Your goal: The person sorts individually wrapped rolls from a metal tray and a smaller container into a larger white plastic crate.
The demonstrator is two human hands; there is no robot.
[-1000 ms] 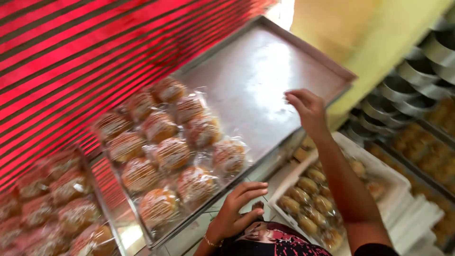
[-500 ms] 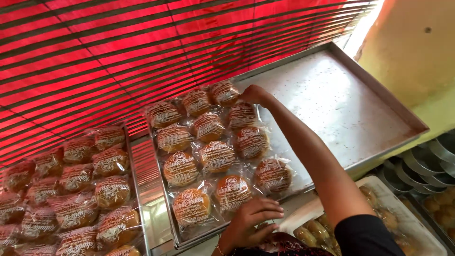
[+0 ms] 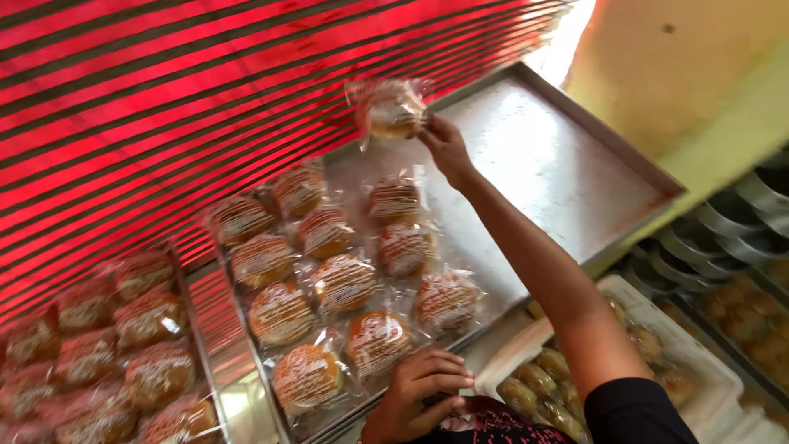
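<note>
A clear-wrapped round golden bun (image 3: 393, 108) is being held up by its wrapper edge, pinched in the right hand (image 3: 445, 144), above the far bare part of the shallow steel baking tray (image 3: 567, 177). The left hand (image 3: 419, 395) is being rested, fingers curled and holding nothing, on the tray's near rim. Rows of wrapped buns (image 3: 341, 284) are lying below. Slipping is being risked: the pinch is thin and the film slick.
</note>
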